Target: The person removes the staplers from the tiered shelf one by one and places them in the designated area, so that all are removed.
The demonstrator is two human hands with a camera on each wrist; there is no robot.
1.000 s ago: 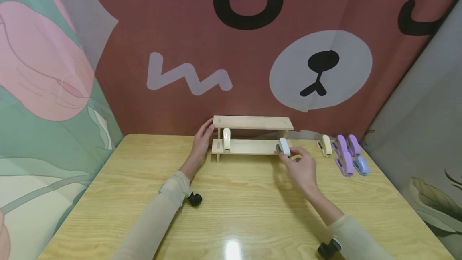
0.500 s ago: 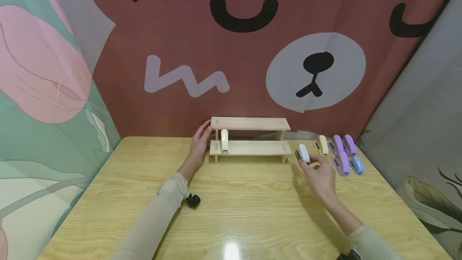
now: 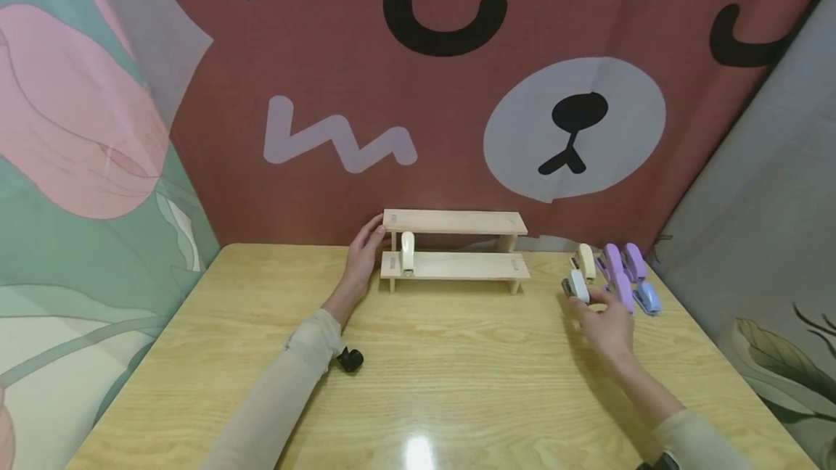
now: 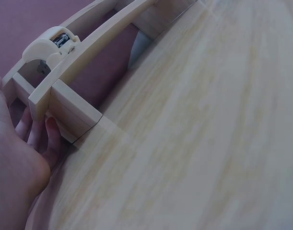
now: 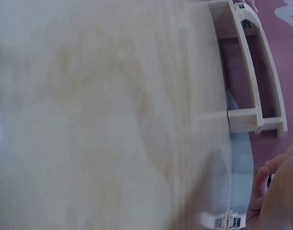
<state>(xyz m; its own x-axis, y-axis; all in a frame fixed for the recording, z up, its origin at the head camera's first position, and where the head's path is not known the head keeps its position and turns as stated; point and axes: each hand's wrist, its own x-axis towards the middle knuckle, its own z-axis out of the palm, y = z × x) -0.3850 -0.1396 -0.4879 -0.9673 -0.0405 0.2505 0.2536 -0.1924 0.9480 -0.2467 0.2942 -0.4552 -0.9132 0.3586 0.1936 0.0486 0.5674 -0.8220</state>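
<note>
A small two-tier wooden shelf stands near the table's back edge. My left hand holds its left end; in the left wrist view, fingertips reach in beside the leg and under the lower board. On the left part of the lower tier sits a cream stapler. My right hand pinches a small white stapler between thumb and fingers, to the right of the shelf. It overlaps the foot of another cream stapler in the head view. My right hand largely hides the white stapler in the right wrist view.
Several purple staplers and a blue stapler are grouped at the back right of the wooden table. A curtain with a bear print hangs right behind the table. A grey curtain borders the right side.
My right hand has carried the white stapler from the lower tier's right end rightward to the other staplers. The left hand has stayed at the shelf's left end.
</note>
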